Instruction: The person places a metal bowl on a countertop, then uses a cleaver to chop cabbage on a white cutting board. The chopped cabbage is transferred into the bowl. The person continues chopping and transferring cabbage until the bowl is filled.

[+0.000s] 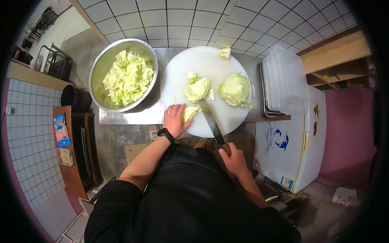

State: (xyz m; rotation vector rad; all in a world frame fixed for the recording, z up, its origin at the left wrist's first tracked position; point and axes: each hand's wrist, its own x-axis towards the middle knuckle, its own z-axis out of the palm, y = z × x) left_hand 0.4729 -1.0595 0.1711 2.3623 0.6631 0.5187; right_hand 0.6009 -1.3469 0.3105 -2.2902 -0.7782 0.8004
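Note:
On a round white cutting board [209, 63] lie several pieces of cabbage. My left hand [175, 118] rests at the board's left front edge, its fingers curled against a cabbage piece [190, 113]. My right hand [233, 158] grips the handle of a kitchen knife [215, 129], its blade angled over the board with the tip by that piece. Just beyond sits a larger cut cabbage chunk [197, 89]. To its right rests a big cabbage portion [234, 89], and a small core piece [224, 53] lies at the far rim.
A steel bowl [93, 79] of torn cabbage stands left on the metal counter [130, 118]. Stacked clear plastic containers [284, 80] sit at the right end. A white chest freezer [282, 152] is at the right, below a wooden shelf [337, 57]. A tiled wall [182, 18] runs behind.

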